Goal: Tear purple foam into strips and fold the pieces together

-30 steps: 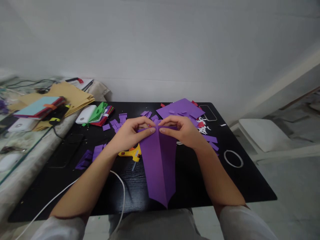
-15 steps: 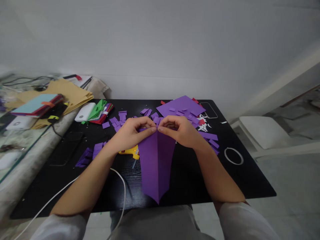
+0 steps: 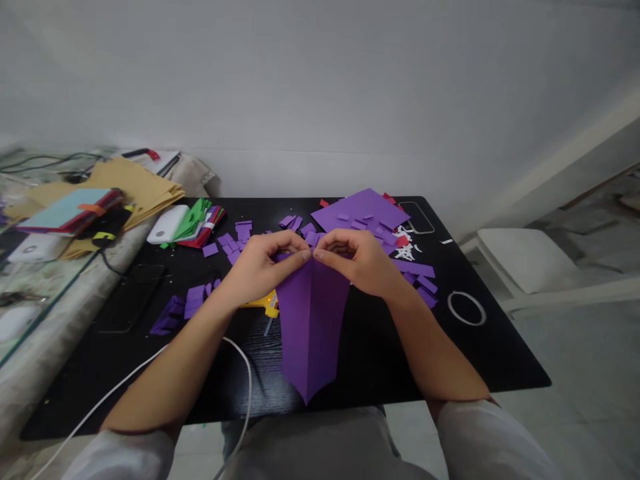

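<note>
A purple sheet of paper, creased down its middle, hangs upright in front of me, its pointed lower end toward the table's near edge. My left hand pinches its top edge just left of the crease. On the other side of the crease my right hand pinches the same edge, with both thumbs nearly touching. Behind the left forearm lies a yellow glue gun, partly covered by the sheet. Small purple paper pieces are scattered beyond my hands.
A larger purple sheet with cut pieces on it lies at the back right of the black table. A clear ring rests near the right edge. A white cable runs across the front left. Green and red paper bundles lie back left.
The lower tip of the purple sheet has swung slightly left, and its crease now leans a little. Both hands keep their pinch at the top edge.
</note>
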Tool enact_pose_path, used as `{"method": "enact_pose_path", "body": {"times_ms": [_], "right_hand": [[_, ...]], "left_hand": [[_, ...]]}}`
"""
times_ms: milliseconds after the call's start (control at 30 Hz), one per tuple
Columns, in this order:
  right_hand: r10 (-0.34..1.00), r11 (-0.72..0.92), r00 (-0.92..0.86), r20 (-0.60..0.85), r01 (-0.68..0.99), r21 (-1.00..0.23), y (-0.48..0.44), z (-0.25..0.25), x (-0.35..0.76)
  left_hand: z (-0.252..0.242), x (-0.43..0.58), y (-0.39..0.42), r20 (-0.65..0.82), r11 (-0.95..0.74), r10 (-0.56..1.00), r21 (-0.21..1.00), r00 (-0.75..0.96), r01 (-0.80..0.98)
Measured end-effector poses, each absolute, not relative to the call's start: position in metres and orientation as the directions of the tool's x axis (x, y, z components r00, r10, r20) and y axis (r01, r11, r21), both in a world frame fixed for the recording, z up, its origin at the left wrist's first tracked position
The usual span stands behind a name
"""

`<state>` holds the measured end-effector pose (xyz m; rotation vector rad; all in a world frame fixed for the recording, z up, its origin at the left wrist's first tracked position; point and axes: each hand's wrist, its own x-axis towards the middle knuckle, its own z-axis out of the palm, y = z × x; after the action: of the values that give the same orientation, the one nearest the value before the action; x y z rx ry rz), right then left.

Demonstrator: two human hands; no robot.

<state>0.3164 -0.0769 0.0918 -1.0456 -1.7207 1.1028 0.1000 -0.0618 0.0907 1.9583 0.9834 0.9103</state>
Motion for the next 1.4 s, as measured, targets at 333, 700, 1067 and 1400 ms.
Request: {"method": "enact_pose_path", "body": {"times_ms": [333,700,1067,1400], "right_hand": [[0.931,0.28,-0.297,0.212,0.21,-0.937,-0.077,0.094,0.317],[0.948,0.284,-0.202,0.244,0.198,-0.938,-0.077,0.094,0.318],[0.982,0.103,-0.16,0.1,0.012,-0.995,-0.07,0.088,0.324],[0.983,0.181,-0.021,0.181,0.028,-0.983,-0.07,0.092,0.325]], "left_hand": [[0.095,0.099,-0.062,0.24,-0.389,0.877,0.862,0.415,0.324],[0.095,0.096,-0.06,0.243,-0.351,0.907,0.888,0.345,0.297],[0.092,0.095,-0.053,0.171,-0.173,0.975,0.985,0.138,0.002],[0.088,0.096,-0.051,0.18,-0.189,0.961,0.982,0.208,0.026]]}}
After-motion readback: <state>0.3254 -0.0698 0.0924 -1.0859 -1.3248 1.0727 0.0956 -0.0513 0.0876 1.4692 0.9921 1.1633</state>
